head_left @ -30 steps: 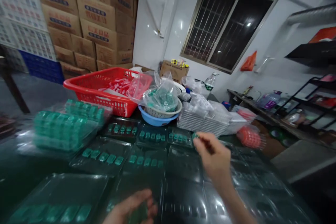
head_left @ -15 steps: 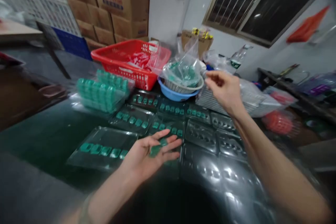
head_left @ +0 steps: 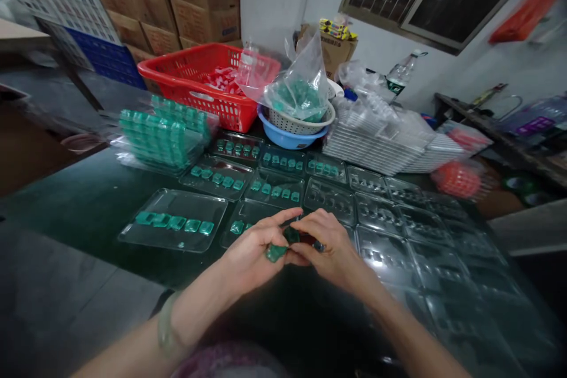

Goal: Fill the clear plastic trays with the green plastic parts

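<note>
My left hand [head_left: 254, 251] cups a few small green pieces [head_left: 275, 253], fingers curled loosely round them. My right hand [head_left: 330, 248] meets it from the right and pinches at the pieces in the left palm. Both hands hover over a clear blister tray [head_left: 248, 221] that holds one or two green pieces. Around it lie several clear trays, some filled with rows of green pieces [head_left: 175, 222], others bare [head_left: 385, 221]. A white basket in a blue bowl [head_left: 290, 136] holds a plastic bag of green pieces [head_left: 299, 97].
A red basket [head_left: 195, 80] with red pieces stands at the back. Stacked filled trays [head_left: 162, 136] lie left, a pile of clear trays [head_left: 376, 144] right. Cardboard boxes [head_left: 190, 6] line the wall. A water bottle [head_left: 401, 74] and a shelf [head_left: 509, 142] are at right.
My right hand came back from the bag in the white basket down to my left hand. The left hand's fingers, spread flat before, now curl round the green pieces.
</note>
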`<state>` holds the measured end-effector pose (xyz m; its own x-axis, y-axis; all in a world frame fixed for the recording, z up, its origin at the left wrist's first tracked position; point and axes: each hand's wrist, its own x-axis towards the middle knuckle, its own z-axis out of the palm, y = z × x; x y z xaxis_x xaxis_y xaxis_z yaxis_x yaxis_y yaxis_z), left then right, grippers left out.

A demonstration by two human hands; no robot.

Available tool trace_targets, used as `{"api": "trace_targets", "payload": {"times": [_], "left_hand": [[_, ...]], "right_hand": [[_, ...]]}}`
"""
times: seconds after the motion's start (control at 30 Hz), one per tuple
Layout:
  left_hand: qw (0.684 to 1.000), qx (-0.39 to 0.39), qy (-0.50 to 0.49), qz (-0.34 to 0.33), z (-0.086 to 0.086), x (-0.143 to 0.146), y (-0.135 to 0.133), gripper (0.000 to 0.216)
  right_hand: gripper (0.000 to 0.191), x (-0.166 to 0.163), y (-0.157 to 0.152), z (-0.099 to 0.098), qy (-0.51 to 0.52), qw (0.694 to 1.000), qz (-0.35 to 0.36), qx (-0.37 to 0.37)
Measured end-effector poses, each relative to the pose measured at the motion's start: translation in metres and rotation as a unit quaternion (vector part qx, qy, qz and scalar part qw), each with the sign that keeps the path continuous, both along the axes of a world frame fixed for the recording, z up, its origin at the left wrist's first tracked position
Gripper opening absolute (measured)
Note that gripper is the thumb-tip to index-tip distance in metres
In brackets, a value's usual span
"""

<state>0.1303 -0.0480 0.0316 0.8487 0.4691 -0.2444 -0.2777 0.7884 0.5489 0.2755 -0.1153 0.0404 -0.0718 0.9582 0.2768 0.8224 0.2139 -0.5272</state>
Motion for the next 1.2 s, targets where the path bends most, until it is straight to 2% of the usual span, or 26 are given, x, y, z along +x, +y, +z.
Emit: {"api": "trace_targets", "payload": {"times": [0.17, 0.27, 0.43, 0.53, 0.67, 0.8, 0.9, 0.97, 1.1, 1.2], "left_hand": [[0.999, 0.029, 0.022, -0.015, 0.004, 0.001, -0.006, 0.039], [0.994, 0.087, 0.060, -0.011, 0.006, 0.002, -0.009, 0.022], [0.971, 0.192, 0.139, 0.021, -0.001, 0.002, -0.012, 0.024], [0.942, 0.284, 0.175, 0.032, -0.008, -0.002, -0.012, 0.028], [0.873, 0.432, 0.222, 0.050, -0.014, -0.008, -0.013, 0.036], [0.819, 0.509, 0.250, 0.087, -0.021, -0.010, -0.013, 0.042], [0.802, 0.533, 0.256, 0.086, -0.024, -0.011, -0.012, 0.043], [0.796, 0.544, 0.254, 0.082, -0.025, -0.012, -0.011, 0.042], [0.790, 0.559, 0.241, 0.068, -0.022, -0.014, -0.011, 0.040], [0.775, 0.588, 0.226, 0.044, -0.017, -0.016, -0.009, 0.031]], "right_hand": [[0.019, 0.001, -0.015, -0.009, 0.098, 0.993, -0.057, 0.032], [0.018, -0.002, -0.020, -0.014, 0.158, 0.981, -0.095, 0.057], [0.018, -0.013, -0.024, -0.019, 0.163, 0.975, -0.108, 0.105], [0.013, -0.016, -0.024, -0.017, 0.211, 0.971, -0.101, 0.055], [0.011, -0.014, -0.021, -0.017, 0.261, 0.959, -0.104, -0.038], [0.018, -0.014, -0.019, -0.020, 0.237, 0.965, -0.088, -0.068], [0.015, -0.017, -0.020, -0.021, 0.223, 0.968, -0.096, -0.068], [0.013, -0.017, -0.020, -0.022, 0.249, 0.959, -0.106, -0.085], [0.013, -0.012, -0.017, -0.025, 0.373, 0.909, -0.094, -0.159], [0.013, -0.009, -0.016, -0.028, 0.445, 0.875, -0.073, -0.178]]}}
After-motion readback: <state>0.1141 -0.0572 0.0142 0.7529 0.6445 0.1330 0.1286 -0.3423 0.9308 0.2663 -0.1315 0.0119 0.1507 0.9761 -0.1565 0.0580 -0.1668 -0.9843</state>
